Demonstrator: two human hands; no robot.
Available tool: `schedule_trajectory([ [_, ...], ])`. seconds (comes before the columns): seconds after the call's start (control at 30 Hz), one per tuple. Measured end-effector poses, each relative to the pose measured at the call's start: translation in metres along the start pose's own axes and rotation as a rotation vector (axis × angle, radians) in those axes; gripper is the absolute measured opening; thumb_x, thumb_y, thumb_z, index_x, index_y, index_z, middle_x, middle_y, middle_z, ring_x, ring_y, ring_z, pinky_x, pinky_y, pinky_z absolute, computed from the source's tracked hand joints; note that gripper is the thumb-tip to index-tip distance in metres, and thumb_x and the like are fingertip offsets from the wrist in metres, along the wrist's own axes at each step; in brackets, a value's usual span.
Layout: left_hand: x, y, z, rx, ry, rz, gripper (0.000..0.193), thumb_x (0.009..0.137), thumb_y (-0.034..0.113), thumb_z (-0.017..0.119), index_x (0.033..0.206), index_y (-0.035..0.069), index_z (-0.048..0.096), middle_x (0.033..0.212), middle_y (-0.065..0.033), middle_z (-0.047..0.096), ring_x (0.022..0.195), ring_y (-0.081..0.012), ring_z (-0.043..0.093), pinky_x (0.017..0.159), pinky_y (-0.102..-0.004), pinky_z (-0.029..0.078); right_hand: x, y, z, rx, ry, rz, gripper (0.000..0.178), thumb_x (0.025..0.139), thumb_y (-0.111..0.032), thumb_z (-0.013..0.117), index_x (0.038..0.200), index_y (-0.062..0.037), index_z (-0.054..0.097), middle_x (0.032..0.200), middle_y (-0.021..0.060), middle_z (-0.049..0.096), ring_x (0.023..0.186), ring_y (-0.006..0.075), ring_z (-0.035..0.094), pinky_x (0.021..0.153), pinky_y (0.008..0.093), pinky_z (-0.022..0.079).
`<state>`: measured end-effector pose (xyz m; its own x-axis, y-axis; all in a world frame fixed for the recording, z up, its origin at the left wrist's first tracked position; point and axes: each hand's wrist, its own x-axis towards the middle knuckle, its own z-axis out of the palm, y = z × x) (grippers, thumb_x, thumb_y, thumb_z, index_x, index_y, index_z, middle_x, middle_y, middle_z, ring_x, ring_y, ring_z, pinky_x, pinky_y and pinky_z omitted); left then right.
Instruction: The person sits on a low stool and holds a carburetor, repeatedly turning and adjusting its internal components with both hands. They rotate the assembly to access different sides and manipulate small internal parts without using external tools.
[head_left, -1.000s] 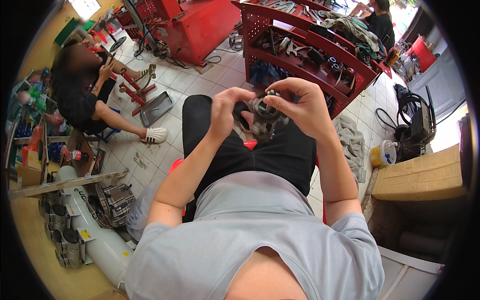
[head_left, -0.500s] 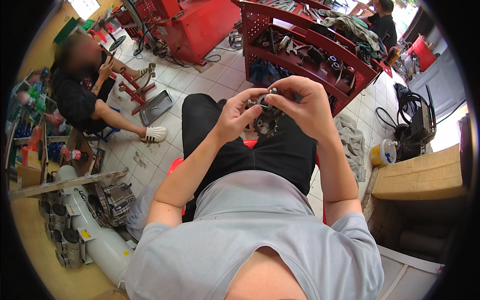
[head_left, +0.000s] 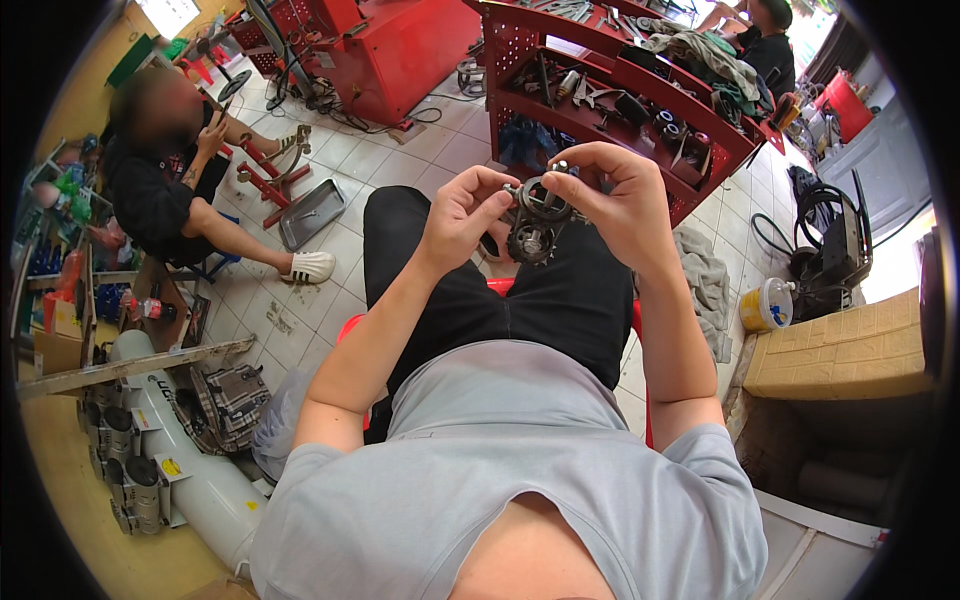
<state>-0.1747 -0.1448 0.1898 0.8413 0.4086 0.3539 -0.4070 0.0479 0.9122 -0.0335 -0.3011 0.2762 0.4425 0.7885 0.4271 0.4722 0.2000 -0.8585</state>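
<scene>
Gripping a dark round metal part point(head_left: 533, 222) between them, both hands meet just above the middle of the frame, over the person's black-trousered lap. The right hand point(head_left: 622, 195) curls closed around the part's upper right edge, its fingers arched over the top and pinching a small bright pin or bolt that sticks up from the rim. The left hand point(head_left: 462, 212) closes on the opposite side, thumb and fingertips pressed to the part's left edge. The part looks like a toothed gear or sprocket joined to a ring; it hangs between the two hands, its flat face turned toward the camera and its longer run going from the ring above to the toothed wheel below. It lies to the right of the left hand and to the lower left of the right hand, and the right hand covers more of it.

Further out, a red tool rack point(head_left: 640, 90) loaded with tools stands in the upper middle of the frame, a grey rag point(head_left: 705, 280) lies on the tiled floor at right, and a yellow-lidded tub point(head_left: 765, 305) sits beyond it. At upper left another person in black point(head_left: 160, 190) sits low beside a metal tray point(head_left: 312, 212).

Compared with a second ago, the hands sit at nearly the same height, but the part is turned more face-on and the left fingertips have slid from over its top to its side.
</scene>
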Motion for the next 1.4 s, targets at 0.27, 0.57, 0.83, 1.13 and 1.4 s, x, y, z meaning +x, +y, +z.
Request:
schedule_trajectory([
  [0.27,-0.007,0.01,0.012,0.59,0.215,0.374,0.026,0.083,0.017,0.076,0.1,0.003,0.062,0.084,-0.0058,0.064,0.063,-0.0135,0.063,0.07,-0.0282,0.046,0.001,0.001,0.0,-0.091,0.039,-0.019,0.022,0.081,-0.017,0.08,0.089,0.0019,0.071,0.063,-0.0016,0.055,0.057,0.0034,0.043,0.05,0.023,0.035],
  [0.57,-0.008,0.032,0.033,1.008,0.127,0.557,0.021,0.07,0.019,0.085,0.076,0.009,0.068,0.06,0.0025,0.061,0.056,-0.015,0.058,0.067,-0.029,0.04,0.002,0.001,-0.002,-0.107,0.091,0.005,0.021,0.08,-0.017,0.08,0.087,0.0012,0.071,0.06,-0.0026,0.053,0.056,0.0028,0.042,0.049,0.023,0.033],
  [0.83,-0.005,0.035,0.034,1.067,0.152,0.703,0.02,0.068,0.015,0.087,0.079,0.009,0.071,0.06,0.0018,0.061,0.063,-0.0175,0.061,0.068,-0.0325,0.044,0.004,0.003,-0.002,-0.137,0.12,-0.006,0.021,0.08,-0.017,0.081,0.085,0.0004,0.071,0.058,-0.0023,0.052,0.054,0.0033,0.04,0.048,0.0238,0.032],
  [1.13,-0.004,0.033,0.029,1.046,0.177,0.693,0.023,0.068,0.012,0.086,0.086,0.005,0.074,0.07,-0.0029,0.065,0.067,-0.0195,0.062,0.068,-0.0328,0.047,0.004,0.007,-0.001,-0.125,0.149,-0.029,0.023,0.079,-0.018,0.081,0.081,0.0004,0.069,0.057,-0.0019,0.052,0.054,0.0036,0.041,0.048,0.024,0.032],
  [1.4,-0.002,0.034,0.029,0.912,0.258,0.526,0.017,0.079,0.01,0.079,0.091,0.0,0.072,0.076,-0.0073,0.067,0.068,-0.0184,0.065,0.061,-0.03,0.049,0.004,0.005,-0.001,-0.106,0.148,-0.02,0.023,0.08,-0.018,0.081,0.081,0.0007,0.068,0.059,-0.0008,0.056,0.055,0.0038,0.044,0.049,0.023,0.035],
])
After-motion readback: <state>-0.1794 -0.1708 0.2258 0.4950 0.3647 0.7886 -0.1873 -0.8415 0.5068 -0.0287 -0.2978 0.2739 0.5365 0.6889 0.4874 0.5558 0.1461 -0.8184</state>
